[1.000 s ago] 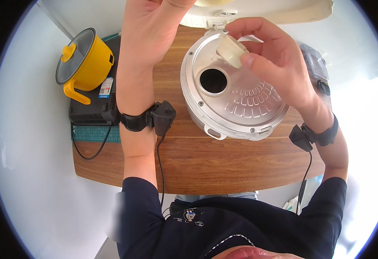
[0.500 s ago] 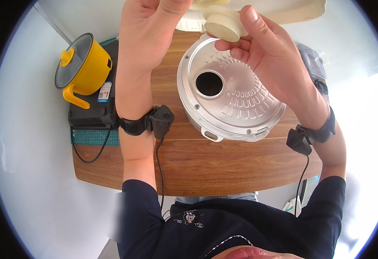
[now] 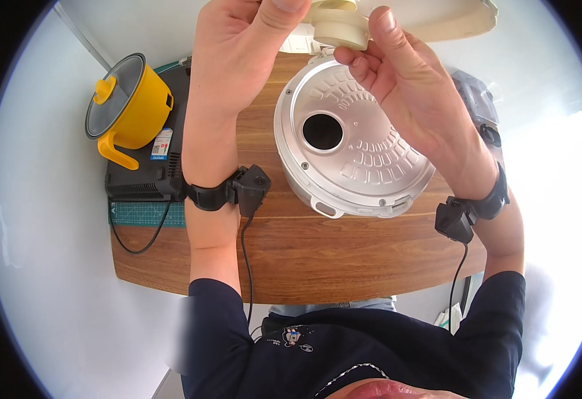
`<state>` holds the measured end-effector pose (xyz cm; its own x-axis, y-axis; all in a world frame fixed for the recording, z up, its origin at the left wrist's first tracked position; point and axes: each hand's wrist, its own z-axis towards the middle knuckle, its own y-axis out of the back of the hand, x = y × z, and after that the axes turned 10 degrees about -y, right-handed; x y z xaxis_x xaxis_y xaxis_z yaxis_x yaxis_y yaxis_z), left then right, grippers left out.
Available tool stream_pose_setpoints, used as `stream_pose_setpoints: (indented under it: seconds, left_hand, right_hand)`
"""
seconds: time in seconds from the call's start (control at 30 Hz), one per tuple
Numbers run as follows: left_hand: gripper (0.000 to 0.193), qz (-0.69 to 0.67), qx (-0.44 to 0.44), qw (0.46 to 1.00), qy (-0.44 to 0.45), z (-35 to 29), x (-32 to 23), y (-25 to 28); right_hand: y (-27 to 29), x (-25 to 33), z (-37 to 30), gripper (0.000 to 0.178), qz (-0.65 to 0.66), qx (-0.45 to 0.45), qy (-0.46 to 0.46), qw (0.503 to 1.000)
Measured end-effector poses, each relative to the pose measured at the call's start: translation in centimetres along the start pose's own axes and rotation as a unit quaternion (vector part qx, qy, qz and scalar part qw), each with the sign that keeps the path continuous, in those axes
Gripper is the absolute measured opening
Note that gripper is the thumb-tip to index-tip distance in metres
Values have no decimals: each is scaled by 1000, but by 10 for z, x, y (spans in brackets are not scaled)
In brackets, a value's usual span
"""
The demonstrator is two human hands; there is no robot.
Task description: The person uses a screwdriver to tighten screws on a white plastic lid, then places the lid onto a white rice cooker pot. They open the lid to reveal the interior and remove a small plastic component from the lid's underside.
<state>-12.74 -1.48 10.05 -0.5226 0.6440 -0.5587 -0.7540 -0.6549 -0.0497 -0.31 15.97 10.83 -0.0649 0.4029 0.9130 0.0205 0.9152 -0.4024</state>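
A round, stepped cream plastic piece point(image 3: 339, 31) is held up at the top edge, beyond the silvery-white drum-shaped appliance part point(image 3: 377, 120). The fingers of my right hand point(image 3: 414, 86) curl against its lower right side, the thumb raised beside it. My left hand point(image 3: 238, 60) is closed at the piece's left, its thumb against the upper edge; the fingertips there are cut off by the picture's top. The drum part lies on the table, its embossed metal face up. A dark round hole point(image 3: 322, 132) opens in that face, left of centre.
A yellow lidded pot point(image 3: 135, 106) stands on a black device point(image 3: 145, 179) at left, over a green cutting mat point(image 3: 148, 214). Behind the drum lies a cream curved panel point(image 3: 437, 23). Clear plastic containers point(image 3: 475, 96) sit at right on the wooden table point(image 3: 304, 259). Cables hang from both wrist devices.
The cream piece has shifted slightly up and away, towards the top edge. My right hand has moved a little left, and my left hand slightly right.
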Motion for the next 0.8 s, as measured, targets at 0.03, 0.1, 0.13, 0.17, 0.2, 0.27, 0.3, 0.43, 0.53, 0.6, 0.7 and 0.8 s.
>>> stream_pose_setpoints:
  seconds: [0.03, 0.1, 0.13, 0.17, 0.2, 0.27, 0.3, 0.43, 0.53, 0.6, 0.7, 0.8]
  left_hand:
    - [69, 2, 8, 1000, -14, 0, 1, 1]
    - [68, 3, 8, 1000, -15, 0, 0, 1]
    - [68, 4, 8, 1000, -14, 0, 0, 1]
    - [68, 1, 7, 1000, -12, -1, 0, 1]
    - [68, -4, 8, 1000, -10, -1, 0, 0]
    - [68, -4, 6, 1000, -12, -1, 1, -2]
    - [68, 2, 4, 1000, -16, -1, 1, -1]
    - [68, 13, -23, 999, -30, -4, 4, -6]
    - [69, -6, -15, 1000, -7, -5, 8, -1]
    - [69, 2, -4, 1000, -10, -4, 3, -1]
    - [70, 9, -6, 1000, -17, -3, 4, -1]
    - [71, 16, 6, 1000, -20, -2, 2, -1]
  right_hand:
    - [4, -2, -2, 50, -9, -8, 12, 1000]
    - [5, -2, -4, 46, -28, -25, 16, 999]
    - [2, -1, -4, 43, -38, -34, 9, 999]
    - [-1, 0, -3, 41, -48, -42, 2, 998]
    - [-5, 0, -4, 40, -54, -57, 8, 997]
    - [-13, -1, -5, 39, -66, -87, 20, 994]
    - [-11, 0, -5, 40, -71, -80, 18, 994]
    - [-10, 2, -6, 42, -92, -67, 8, 993]
    - [-15, 5, -5, 46, -109, -67, 1, 992]
    - [-22, 13, -4, 49, -100, -59, -26, 993]
    - [-29, 24, -4, 53, -59, -38, -72, 995]
    - [-22, 19, -1, 54, -38, -29, -64, 997]
